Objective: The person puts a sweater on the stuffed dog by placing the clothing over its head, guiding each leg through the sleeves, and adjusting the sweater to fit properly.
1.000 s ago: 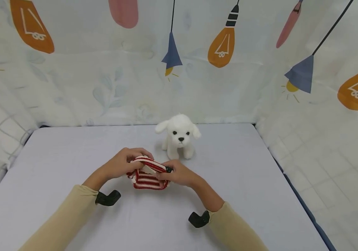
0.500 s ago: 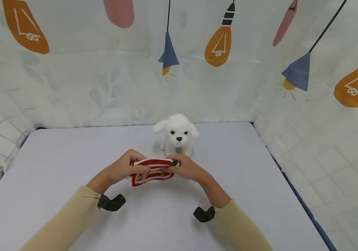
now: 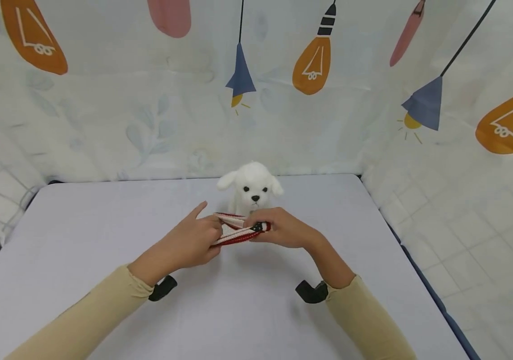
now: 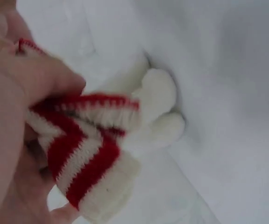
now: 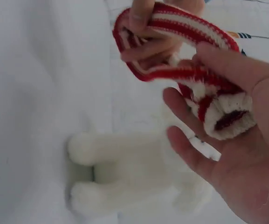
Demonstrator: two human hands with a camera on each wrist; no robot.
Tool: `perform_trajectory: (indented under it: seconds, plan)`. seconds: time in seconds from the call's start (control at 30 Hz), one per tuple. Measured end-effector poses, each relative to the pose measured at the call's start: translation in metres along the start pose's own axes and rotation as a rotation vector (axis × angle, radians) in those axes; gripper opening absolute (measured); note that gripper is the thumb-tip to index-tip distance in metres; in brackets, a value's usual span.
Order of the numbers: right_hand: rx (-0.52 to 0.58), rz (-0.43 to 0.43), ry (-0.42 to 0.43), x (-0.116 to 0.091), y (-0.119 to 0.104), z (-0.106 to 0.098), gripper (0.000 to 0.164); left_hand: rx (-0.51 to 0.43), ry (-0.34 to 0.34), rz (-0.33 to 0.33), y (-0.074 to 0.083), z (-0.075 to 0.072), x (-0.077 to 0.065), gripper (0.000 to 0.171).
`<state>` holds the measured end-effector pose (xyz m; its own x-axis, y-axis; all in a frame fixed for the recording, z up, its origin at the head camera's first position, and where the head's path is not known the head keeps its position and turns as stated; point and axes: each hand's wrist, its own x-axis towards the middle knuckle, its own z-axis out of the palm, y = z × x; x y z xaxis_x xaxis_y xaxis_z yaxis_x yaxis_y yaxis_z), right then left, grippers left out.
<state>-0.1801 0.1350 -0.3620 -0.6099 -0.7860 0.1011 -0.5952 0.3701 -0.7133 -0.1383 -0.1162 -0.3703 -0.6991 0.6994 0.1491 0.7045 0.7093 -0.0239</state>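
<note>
A small red-and-white striped knitted sweater (image 3: 238,236) is stretched between both hands, raised in front of a white plush dog (image 3: 252,182). My left hand (image 3: 193,240) grips its left end, with some fingers inside the opening and one digit sticking up. My right hand (image 3: 285,227) pinches the other end, beside a dark patch on the edge. In the right wrist view the sweater's opening (image 5: 190,28) is spread into a loop, and a cream-cuffed sleeve (image 5: 227,116) hangs over the palm. The dog's legs (image 4: 157,93) stand just beyond the sweater in the left wrist view.
The dog stands upright on a white-covered table (image 3: 247,320), near its back edge. Printed fabric walls (image 3: 184,125) enclose the back and sides. Black curved pieces (image 3: 163,288) stick out at both wrists.
Both hands have moved forward and rightward with the sweater, closer to the dog. The sweater has turned in the hands, and the left hand has changed its hold on the edge.
</note>
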Motion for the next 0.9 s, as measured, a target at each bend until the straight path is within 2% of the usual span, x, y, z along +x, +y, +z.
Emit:
perform_trajectory:
  seconds: [0.1, 0.2, 0.33, 0.5, 0.63, 0.73, 0.83, 0.9]
  plan:
    - [-0.220, -0.079, 0.166, 0.002, -0.005, -0.005, 0.023, 0.121, 0.120, -0.006, -0.004, 0.000, 0.006, 0.014]
    - [-0.445, -0.149, 0.363, 0.007, -0.006, -0.008, 0.025, 0.171, 0.210, -0.009, -0.007, -0.004, 0.016, 0.019]
    - [-0.680, -0.203, 0.570, 0.016, -0.003, -0.014, 0.020, 0.186, 0.256, -0.010, -0.014, -0.011, 0.034, 0.020]
    - [-0.864, -0.195, 0.724, 0.026, 0.010, -0.016, 0.021, 0.219, 0.273, -0.037, -0.025, -0.014, 0.056, 0.016]
    - [-0.911, -0.117, 0.780, 0.032, 0.022, -0.014, 0.023, 0.199, 0.246, -0.056, -0.032, -0.012, 0.074, 0.012]
    - [-0.899, -0.021, 0.760, 0.036, 0.030, -0.010, 0.023, 0.141, 0.179, -0.076, -0.034, -0.010, 0.085, 0.011]
    - [-0.828, 0.056, 0.717, 0.039, 0.032, -0.011, 0.022, 0.080, 0.108, -0.104, -0.038, -0.013, 0.093, 0.013]
    - [-0.740, 0.096, 0.671, 0.041, 0.031, -0.013, 0.020, 0.043, 0.076, -0.113, -0.041, -0.015, 0.098, 0.014]
